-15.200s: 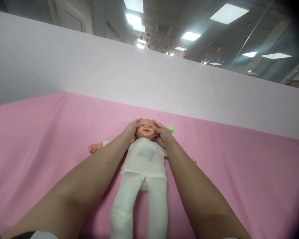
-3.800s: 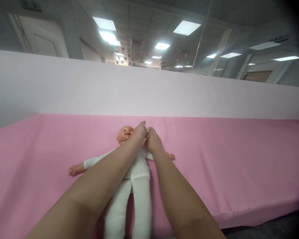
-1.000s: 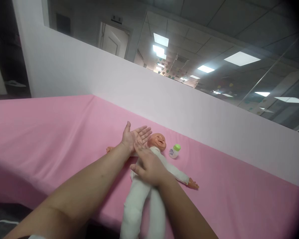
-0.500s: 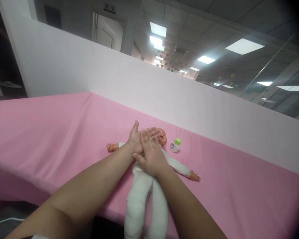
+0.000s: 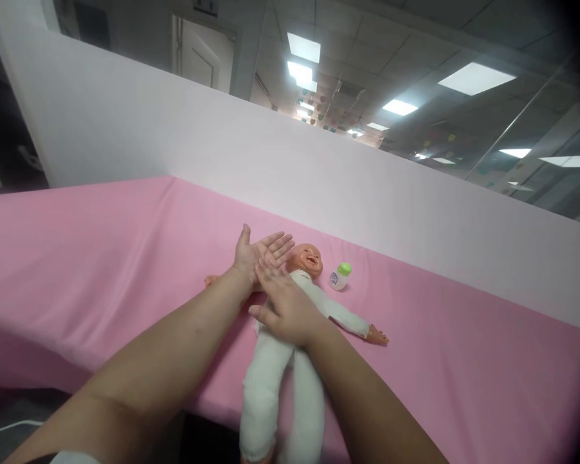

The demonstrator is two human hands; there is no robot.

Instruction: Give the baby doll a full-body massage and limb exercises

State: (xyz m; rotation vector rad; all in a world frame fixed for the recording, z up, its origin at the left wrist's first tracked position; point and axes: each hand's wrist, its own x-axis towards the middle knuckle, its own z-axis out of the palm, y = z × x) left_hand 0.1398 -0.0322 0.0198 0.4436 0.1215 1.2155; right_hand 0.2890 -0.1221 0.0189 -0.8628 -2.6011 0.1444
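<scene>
A baby doll (image 5: 265, 374) in a white body suit lies on its back on the pink-covered table (image 5: 125, 270), head toward the wall. Above its chest, my left hand (image 5: 263, 252) is turned palm up, fingers stretched out and thumb raised. My right hand (image 5: 290, 303) lies palm down with straight fingers, its fingertips touching the heel of my left palm. Neither hand grips anything. Part of the doll's chest and one of its arms are hidden behind my hands. Beside the doll's head stands a small clear bottle (image 5: 338, 278) with a green cap.
A white wall panel (image 5: 212, 154) runs along the far edge of the table, with dark glass above it reflecting ceiling lights. A white cable (image 5: 12, 425) lies on the floor at the lower left.
My left hand has moved left, away from the doll's face, which now shows. My right fingers have slid back from the left fingers to the palm's heel.
</scene>
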